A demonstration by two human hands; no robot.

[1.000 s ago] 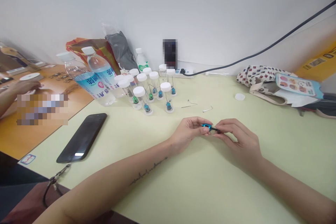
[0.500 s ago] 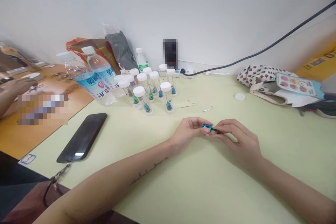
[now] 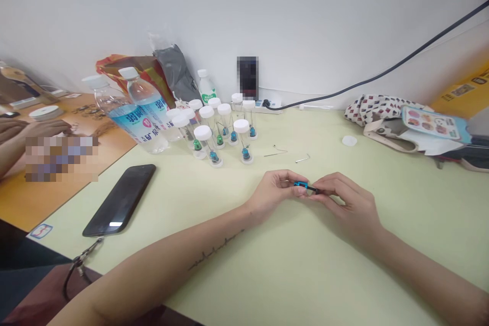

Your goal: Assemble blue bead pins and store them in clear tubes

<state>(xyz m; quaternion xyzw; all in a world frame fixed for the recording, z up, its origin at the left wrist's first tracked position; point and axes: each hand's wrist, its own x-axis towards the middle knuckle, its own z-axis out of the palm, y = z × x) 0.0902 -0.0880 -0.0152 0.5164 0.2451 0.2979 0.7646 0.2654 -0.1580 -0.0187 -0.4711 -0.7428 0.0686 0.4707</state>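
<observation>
My left hand [image 3: 269, 194] pinches a small blue metal piece [image 3: 300, 184] between thumb and fingers, low over the pale green table. From that piece a thin black stem [image 3: 312, 190] runs to the right. The fingertips of my right hand [image 3: 347, 201] are closed on the stem's dark end. Its exact kind is too small to make out. Just beyond my hands lie a thin bent metal wire [image 3: 277, 152] and a short hooked metal rod [image 3: 302, 159].
Several clear tubes with white caps [image 3: 241, 126] stand behind my left hand, holding blue or green pieces. Two water bottles [image 3: 148, 122] and a black phone [image 3: 119, 201] are at left. A round lid [image 3: 349, 140] and patterned bag [image 3: 374, 112] lie right. Another person's hand [image 3: 53, 127] is far left.
My hands and the blue piece have hardly moved. At far left, the other person's hand has shifted to the right.
</observation>
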